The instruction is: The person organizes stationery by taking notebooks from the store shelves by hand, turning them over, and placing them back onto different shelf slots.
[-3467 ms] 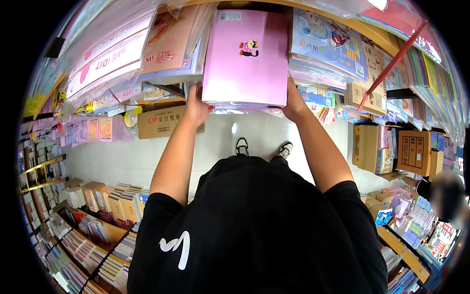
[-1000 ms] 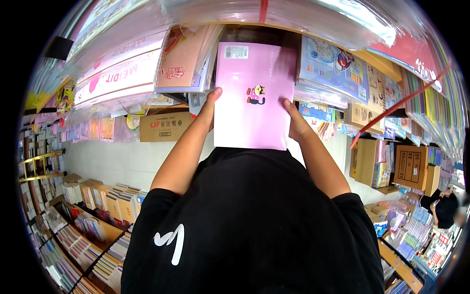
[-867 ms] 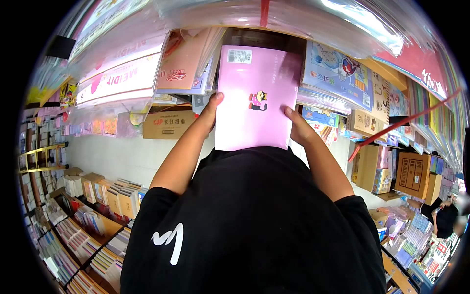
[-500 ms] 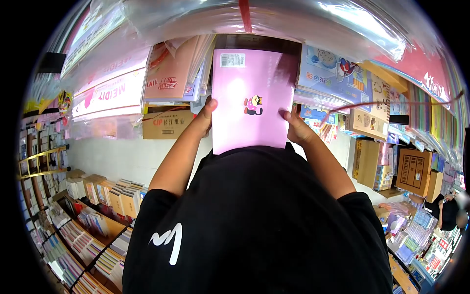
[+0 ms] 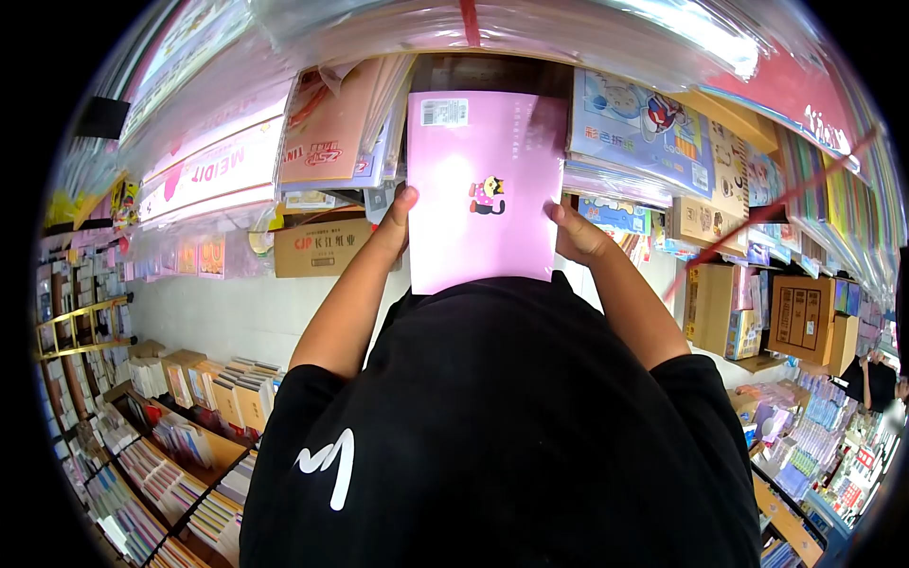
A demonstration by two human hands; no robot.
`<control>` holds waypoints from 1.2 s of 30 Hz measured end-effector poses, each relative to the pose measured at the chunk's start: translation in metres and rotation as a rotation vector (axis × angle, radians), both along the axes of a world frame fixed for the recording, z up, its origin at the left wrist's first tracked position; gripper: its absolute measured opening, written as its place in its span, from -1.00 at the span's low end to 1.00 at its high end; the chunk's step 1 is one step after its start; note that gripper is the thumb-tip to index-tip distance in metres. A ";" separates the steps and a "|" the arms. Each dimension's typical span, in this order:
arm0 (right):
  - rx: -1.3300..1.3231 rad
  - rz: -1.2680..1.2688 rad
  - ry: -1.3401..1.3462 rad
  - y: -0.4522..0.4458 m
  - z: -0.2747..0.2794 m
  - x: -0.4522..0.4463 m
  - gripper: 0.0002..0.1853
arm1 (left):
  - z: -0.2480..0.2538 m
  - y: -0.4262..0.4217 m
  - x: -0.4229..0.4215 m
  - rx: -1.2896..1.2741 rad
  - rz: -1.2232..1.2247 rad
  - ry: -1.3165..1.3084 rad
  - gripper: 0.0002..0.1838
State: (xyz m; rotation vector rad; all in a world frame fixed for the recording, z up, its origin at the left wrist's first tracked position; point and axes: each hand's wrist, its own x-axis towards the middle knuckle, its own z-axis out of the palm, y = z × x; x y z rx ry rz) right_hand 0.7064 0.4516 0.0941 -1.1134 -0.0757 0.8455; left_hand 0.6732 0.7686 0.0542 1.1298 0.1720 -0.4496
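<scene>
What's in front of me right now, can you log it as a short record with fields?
held item: pink book, possibly the top one of several; thickness hidden
cover: cartoon cat near the middle, barcode label at the upper left
left hand: left hand gripping its left edge
right hand: right hand gripping its right edge
shelf, left: orange-pink packs
shelf, right: blue packs
floor, ahead left: cardboard box
others: another person at the far right
</scene>
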 end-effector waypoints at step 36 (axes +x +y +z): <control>0.103 -0.135 0.066 0.007 0.002 -0.039 0.03 | 0.030 -0.020 -0.042 0.061 0.105 0.160 0.07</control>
